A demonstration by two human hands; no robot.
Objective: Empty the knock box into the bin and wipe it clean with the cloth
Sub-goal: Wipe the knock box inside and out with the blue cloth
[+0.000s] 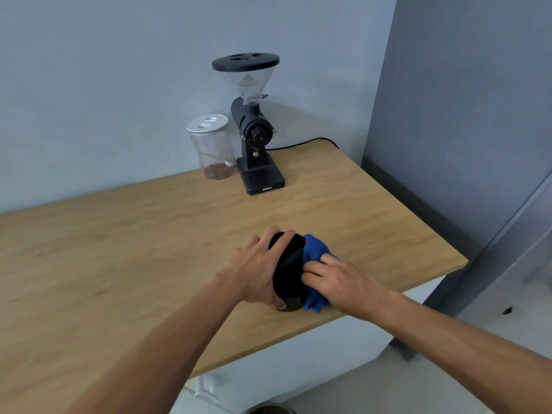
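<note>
The black knock box (289, 271) lies tipped on its side on the wooden table (149, 249), its mouth facing right. My left hand (257, 270) grips it from the left, fingers over its top. My right hand (334, 280) presses a blue cloth (316, 252) against and into the box's mouth. Part of the cloth hangs out below my right hand. The inside of the box is hidden by the cloth. At the bottom edge, on the floor below the table, shows the dark rim of a round bin (271, 409).
A black coffee grinder (254, 135) with a clear hopper stands at the back against the wall, its cable (301, 143) trailing right. A clear jar (213, 147) with a white lid stands to its left. The table's right edge (433, 234) is close to my right hand; a grey cabinet (463, 115) rises beyond.
</note>
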